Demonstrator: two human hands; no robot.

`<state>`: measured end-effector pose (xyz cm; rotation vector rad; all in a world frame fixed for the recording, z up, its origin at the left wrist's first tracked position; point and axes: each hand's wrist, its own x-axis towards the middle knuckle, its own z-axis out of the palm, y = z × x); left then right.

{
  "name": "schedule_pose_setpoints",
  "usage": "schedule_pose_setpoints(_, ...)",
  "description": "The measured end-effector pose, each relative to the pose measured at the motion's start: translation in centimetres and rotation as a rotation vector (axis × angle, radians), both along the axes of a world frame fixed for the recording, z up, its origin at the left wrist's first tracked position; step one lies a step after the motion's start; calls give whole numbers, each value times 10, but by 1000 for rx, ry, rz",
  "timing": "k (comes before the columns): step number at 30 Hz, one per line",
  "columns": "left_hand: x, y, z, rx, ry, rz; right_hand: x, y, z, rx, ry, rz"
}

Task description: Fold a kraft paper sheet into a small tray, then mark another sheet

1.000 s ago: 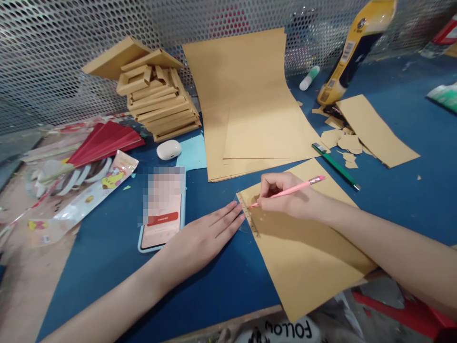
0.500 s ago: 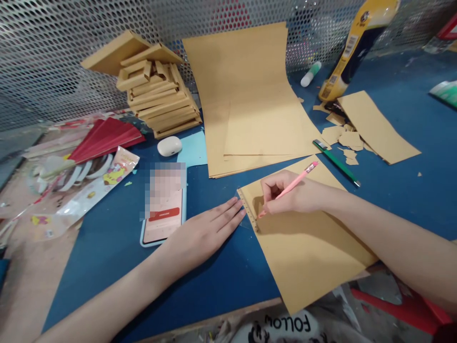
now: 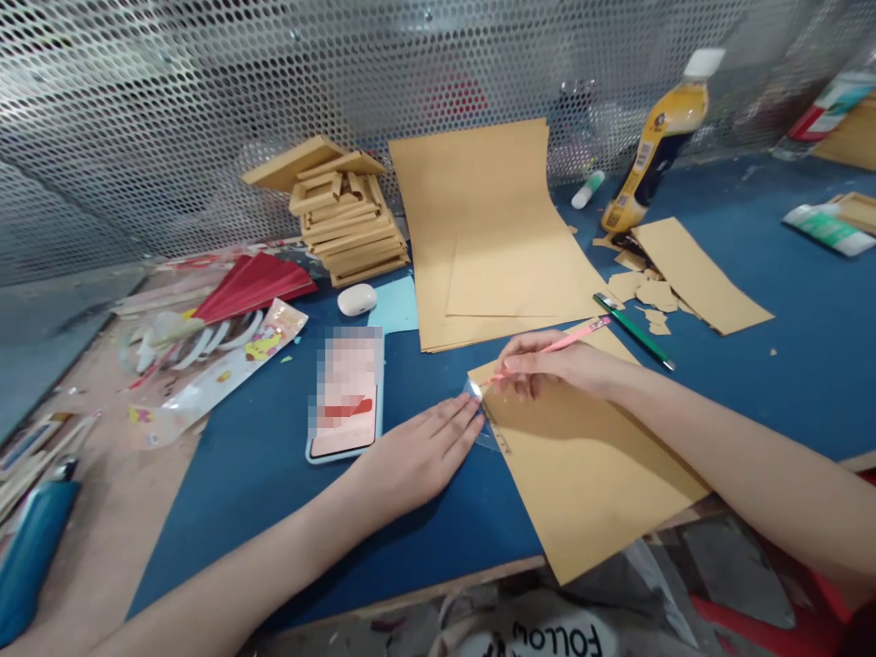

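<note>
My left hand (image 3: 428,443) lies flat, fingers stretched out, on a clear plastic ruler (image 3: 496,429) with marks along its edge. Much of the ruler's shape is hidden or hard to see. It rests along the left edge of a tan paper sheet (image 3: 581,493), which overhangs the table's front edge. In my right hand (image 3: 537,365) a pink pencil (image 3: 573,336) is pinched, its tip at the sheet's upper left corner, close to my left fingertips.
A phone (image 3: 346,401) and a white earbud case (image 3: 357,299) lie left. Behind are stacked cardboard frames (image 3: 356,224) and large tan sheets (image 3: 472,192). At right are a green cutter (image 3: 636,333), paper scraps (image 3: 655,294), a drink bottle (image 3: 653,151) and a glue stick (image 3: 588,190).
The pencil tip has moved up along the ruler's edge to the sheet's corner. My left hand stays on the ruler. The camera view has shifted, showing more of the mesh wall.
</note>
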<state>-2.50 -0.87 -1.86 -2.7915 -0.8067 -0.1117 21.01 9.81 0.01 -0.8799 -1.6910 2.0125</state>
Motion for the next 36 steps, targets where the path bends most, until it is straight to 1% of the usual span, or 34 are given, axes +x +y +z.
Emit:
schedule_pose_setpoints(2, 6, -8, 0, 24, 11, -29, -3, -7, -1, 82, -44, -73)
schedule_pose_setpoints(7, 13, -18, 1, 49, 11, -63, -14, -34, -8, 288, -199, -337)
schedule_pose_setpoints(8, 13, -19, 2, 54, 7, -66, -16, -39, -9, 333, -202, -373)
schedule_pose_setpoints(10, 13, -19, 2, 61, -1, -72, -19, -44, -11, 402, -192, -404)
schedule_pose_setpoints(13, 13, -20, 3, 62, -1, -79, -21, -46, -12, 463, -181, -386)
schedule_pose_setpoints(15, 14, -20, 3, 56, 3, -79, -21, -45, -12, 476, -178, -363)
schedule_pose_setpoints(24, 13, -23, 1, 7, 10, -58, -21, -45, -12, 452, -179, -347)
schedule_pose_setpoints(30, 13, -23, 3, 5, 8, -73, -20, -45, -12, 468, -169, -332)
schedule_pose_setpoints(36, 12, -23, 4, -24, 6, -89, -21, -45, -15, 472, -170, -350)
